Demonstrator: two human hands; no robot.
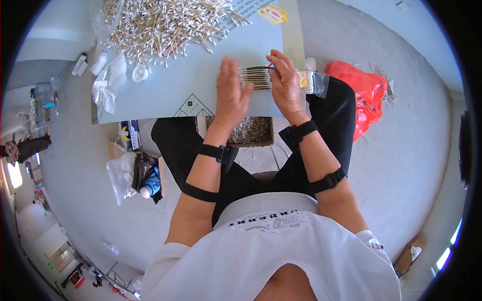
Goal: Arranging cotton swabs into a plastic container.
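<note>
A bundle of cotton swabs [257, 79] lies crosswise near the front edge of the table, partly inside a clear plastic bag [321, 85] with a yellow printed patch. My left hand [231, 94] is open, its fingers stretched out flat and its palm edge against the left ends of the swabs. Over the bag, my right hand [286, 86] is closed, fingers bent around the pack of swabs. A bit of red and blue shows by its fingertips; what it is I cannot make out.
A big heap of loose cotton swabs [165, 27] covers the table's far left. White crumpled wrappers [105, 85] and a white roll [140, 73] lie at its left edge. Yellow labels [272, 14] sit at the back. Below are a swab-filled carton [253, 131] and a red bag [357, 90].
</note>
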